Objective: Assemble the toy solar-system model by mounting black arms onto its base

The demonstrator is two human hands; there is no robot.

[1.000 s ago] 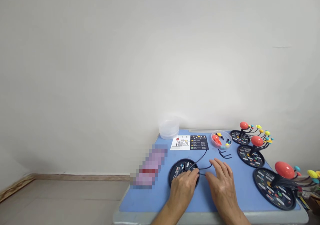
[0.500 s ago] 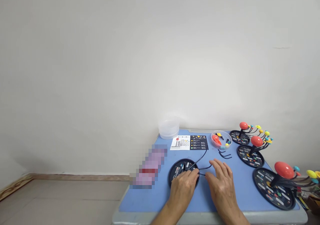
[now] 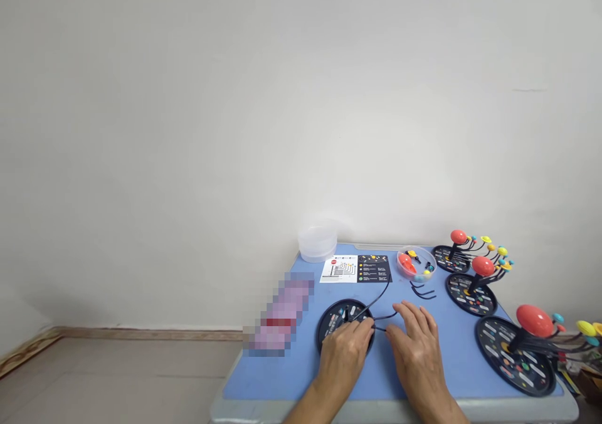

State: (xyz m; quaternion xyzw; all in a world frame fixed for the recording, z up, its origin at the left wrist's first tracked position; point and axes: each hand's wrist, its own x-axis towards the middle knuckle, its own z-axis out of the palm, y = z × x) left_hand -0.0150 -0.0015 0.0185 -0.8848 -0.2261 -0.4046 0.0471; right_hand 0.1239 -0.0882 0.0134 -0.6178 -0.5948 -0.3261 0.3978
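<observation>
A round black base printed with coloured planets lies on the blue tabletop, partly covered by my left hand. That hand is closed over the inner ends of thin black curved rods. One long rod rises from the base toward the printed sheet. Two shorter ends, an upper rod and a lower one, stick out toward my right hand. There, the bent thumb and forefinger meet these outer ends, with the contact partly hidden. Under my left fingers, the joint between rods and base is hidden.
Beyond the base lies a printed instruction sheet. A clear round tub stands behind it. To its right is a shallow clear dish of small coloured parts, with loose black rods before it. Three planet models, including the nearest, line the right side.
</observation>
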